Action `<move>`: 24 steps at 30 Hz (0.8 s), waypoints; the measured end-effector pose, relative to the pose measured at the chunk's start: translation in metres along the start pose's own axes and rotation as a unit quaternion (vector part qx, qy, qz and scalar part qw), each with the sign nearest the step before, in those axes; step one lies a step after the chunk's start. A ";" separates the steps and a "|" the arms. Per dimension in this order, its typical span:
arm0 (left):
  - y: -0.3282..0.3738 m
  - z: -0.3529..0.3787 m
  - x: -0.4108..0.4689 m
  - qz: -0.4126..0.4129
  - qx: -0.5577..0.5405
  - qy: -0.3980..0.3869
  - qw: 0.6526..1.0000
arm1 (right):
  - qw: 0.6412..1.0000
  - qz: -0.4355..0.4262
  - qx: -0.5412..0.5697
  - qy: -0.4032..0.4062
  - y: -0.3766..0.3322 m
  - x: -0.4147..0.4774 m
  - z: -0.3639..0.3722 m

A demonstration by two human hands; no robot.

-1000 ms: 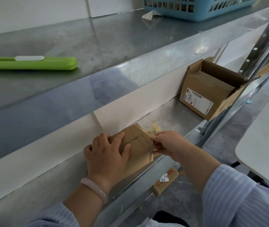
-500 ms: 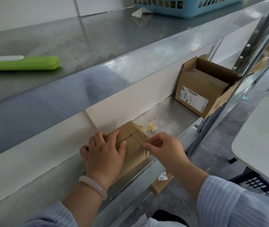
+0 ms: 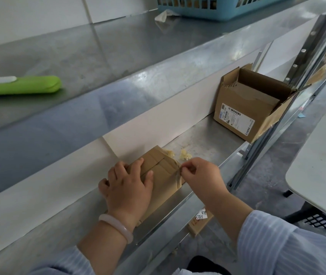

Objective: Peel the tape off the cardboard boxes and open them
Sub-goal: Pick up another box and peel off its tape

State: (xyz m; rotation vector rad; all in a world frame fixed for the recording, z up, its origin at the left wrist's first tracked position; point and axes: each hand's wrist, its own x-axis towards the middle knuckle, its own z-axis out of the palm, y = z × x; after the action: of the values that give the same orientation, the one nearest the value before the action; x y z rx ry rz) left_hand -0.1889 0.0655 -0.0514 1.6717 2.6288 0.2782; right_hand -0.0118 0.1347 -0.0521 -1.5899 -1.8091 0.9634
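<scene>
The small cardboard box (image 3: pixel 164 172) lies on the lower metal shelf (image 3: pixel 213 135), near its front edge, its top flaps closed. The left hand (image 3: pixel 128 188) is down flat on top of it, fingers spread and fairly straight, thumb out to the side, pressing it onto the shelf. A pale bracelet (image 3: pixel 116 225) sits on that wrist. The right hand (image 3: pixel 201 175) is at the box's right end, thumb and forefinger pinching a thin strip of clear tape (image 3: pixel 178 173) that runs down over that end. Just behind the box lie crumpled tape scraps (image 3: pixel 185 154). Further along the same shelf stands a larger cardboard box (image 3: pixel 245 114), flaps up and open, label facing out. On the upper shelf (image 3: pixel 118 56) lie a green case (image 3: pixel 25 86) and a blue basket (image 3: pixel 207 8), well apart.
</scene>
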 end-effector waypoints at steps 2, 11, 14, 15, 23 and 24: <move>0.000 0.001 0.000 0.003 0.004 0.005 1.000 | 0.999 0.012 0.033 -0.001 -0.004 0.002 -0.005; 0.000 0.004 0.001 -0.006 0.005 0.004 1.000 | 0.990 -0.012 -0.129 -0.052 -0.030 0.013 -0.004; 0.000 0.004 0.001 -0.007 0.004 0.007 1.000 | 0.993 -0.023 -0.102 -0.049 -0.024 0.014 -0.004; 0.000 0.004 0.001 -0.006 0.003 0.011 1.000 | 0.997 -0.009 -0.059 -0.045 -0.019 0.014 -0.005; 0.002 0.001 0.000 -0.001 0.002 0.016 1.000 | 0.989 0.039 0.138 -0.025 0.012 -0.012 0.009; 0.002 0.001 0.000 0.000 0.004 0.014 1.000 | 0.991 0.028 0.128 -0.020 0.012 -0.014 0.012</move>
State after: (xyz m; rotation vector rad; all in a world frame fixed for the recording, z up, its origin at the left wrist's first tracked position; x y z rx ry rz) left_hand -0.1867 0.0666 -0.0517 1.6828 2.6533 0.2944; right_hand -0.0116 0.1191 -0.0675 -1.4778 -1.5995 1.2091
